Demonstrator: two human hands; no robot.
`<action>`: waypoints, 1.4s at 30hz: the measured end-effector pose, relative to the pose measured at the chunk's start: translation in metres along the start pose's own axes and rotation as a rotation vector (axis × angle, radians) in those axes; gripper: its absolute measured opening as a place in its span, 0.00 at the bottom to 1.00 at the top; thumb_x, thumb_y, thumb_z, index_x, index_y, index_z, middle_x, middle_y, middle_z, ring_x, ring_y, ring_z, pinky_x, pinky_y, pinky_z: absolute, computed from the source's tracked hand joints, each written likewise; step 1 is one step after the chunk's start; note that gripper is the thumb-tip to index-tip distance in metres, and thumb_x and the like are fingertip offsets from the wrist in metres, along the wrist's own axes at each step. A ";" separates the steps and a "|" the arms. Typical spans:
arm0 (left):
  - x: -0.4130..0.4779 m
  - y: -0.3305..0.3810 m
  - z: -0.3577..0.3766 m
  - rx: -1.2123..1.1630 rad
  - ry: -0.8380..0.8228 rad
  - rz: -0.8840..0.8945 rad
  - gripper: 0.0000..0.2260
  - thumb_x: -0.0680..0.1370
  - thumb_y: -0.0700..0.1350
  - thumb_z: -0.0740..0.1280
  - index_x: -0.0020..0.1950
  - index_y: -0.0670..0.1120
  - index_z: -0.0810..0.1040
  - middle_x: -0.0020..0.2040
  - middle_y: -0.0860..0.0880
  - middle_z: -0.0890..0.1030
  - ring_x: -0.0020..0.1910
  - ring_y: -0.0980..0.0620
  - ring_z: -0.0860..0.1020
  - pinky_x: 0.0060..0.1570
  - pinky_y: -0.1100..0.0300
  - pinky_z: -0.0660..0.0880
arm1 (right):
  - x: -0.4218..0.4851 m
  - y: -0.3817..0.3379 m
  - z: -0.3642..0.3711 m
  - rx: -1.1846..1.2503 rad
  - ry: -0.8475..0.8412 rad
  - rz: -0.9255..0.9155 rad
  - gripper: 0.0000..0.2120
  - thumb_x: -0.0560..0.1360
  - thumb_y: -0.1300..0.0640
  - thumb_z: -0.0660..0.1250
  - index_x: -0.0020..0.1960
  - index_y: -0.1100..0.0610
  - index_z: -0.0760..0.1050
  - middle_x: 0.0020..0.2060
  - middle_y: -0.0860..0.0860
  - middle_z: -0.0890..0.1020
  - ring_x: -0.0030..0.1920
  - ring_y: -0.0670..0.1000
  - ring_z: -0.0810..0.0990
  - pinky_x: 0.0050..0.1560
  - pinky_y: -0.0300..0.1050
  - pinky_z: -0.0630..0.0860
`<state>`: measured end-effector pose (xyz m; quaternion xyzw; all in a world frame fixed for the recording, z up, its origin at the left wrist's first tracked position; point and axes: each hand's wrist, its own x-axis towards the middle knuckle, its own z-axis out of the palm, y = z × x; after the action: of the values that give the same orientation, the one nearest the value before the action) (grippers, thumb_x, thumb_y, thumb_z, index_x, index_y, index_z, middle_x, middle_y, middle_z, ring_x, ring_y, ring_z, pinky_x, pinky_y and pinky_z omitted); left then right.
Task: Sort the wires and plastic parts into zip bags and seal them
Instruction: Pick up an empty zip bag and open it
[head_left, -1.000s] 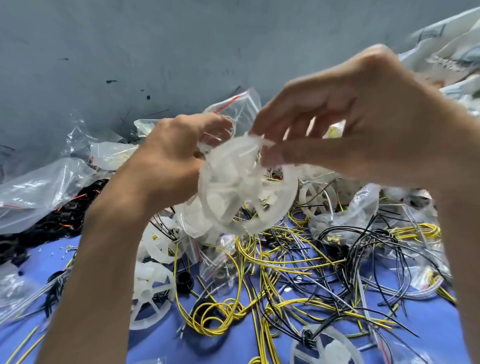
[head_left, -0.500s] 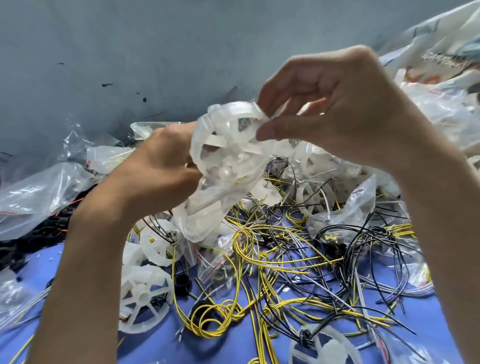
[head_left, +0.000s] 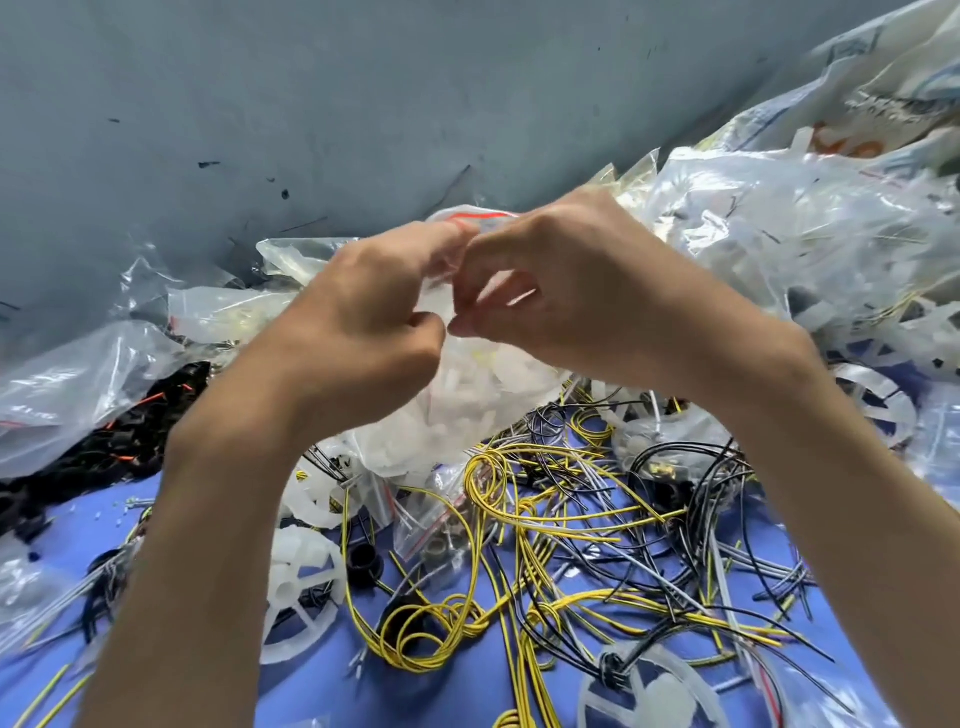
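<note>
Here, the left hand (head_left: 363, 322) and right hand (head_left: 576, 301) meet fingertip to fingertip, both pinching the red-striped mouth of a zip bag (head_left: 457, 415) that hangs below them stuffed with white plastic parts (head_left: 498, 374). At six o'clock from the hands, yellow wires (head_left: 483, 525) tangle with black wires (head_left: 691, 483) on the blue table (head_left: 322, 696), and a white spoked wheel (head_left: 301, 587) lies at seven. A large clear bag (head_left: 779, 223) of white pieces sits at two o'clock, and a pile of black parts (head_left: 119, 436) at nine.

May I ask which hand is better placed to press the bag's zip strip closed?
Probably the left hand: its fingers touch the red zip strip; the right hand grips the bag lower.
</note>
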<state>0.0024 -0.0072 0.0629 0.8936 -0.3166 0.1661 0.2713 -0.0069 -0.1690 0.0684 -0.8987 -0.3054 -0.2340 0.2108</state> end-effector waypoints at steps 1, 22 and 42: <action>0.001 -0.003 -0.001 0.006 0.027 -0.028 0.25 0.69 0.33 0.55 0.62 0.52 0.74 0.56 0.58 0.78 0.55 0.70 0.73 0.55 0.77 0.66 | 0.000 0.002 0.000 0.007 -0.025 -0.010 0.04 0.72 0.53 0.71 0.44 0.53 0.82 0.40 0.47 0.83 0.43 0.47 0.82 0.48 0.48 0.77; 0.000 0.004 -0.015 -0.160 0.227 -0.057 0.25 0.66 0.40 0.56 0.60 0.59 0.73 0.49 0.62 0.79 0.50 0.63 0.78 0.52 0.66 0.75 | -0.001 0.016 -0.010 -0.094 -0.044 -0.053 0.13 0.76 0.47 0.66 0.45 0.56 0.80 0.50 0.52 0.82 0.50 0.54 0.79 0.52 0.49 0.72; 0.003 -0.010 0.004 -0.051 0.046 -0.147 0.57 0.60 0.61 0.78 0.78 0.50 0.45 0.57 0.62 0.74 0.58 0.57 0.76 0.62 0.58 0.71 | 0.000 0.005 -0.010 0.134 0.256 0.148 0.16 0.81 0.47 0.56 0.45 0.53 0.78 0.26 0.41 0.76 0.31 0.42 0.82 0.25 0.31 0.65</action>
<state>0.0114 -0.0043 0.0571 0.9032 -0.2479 0.1583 0.3125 -0.0067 -0.1775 0.0750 -0.8656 -0.2238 -0.3094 0.3239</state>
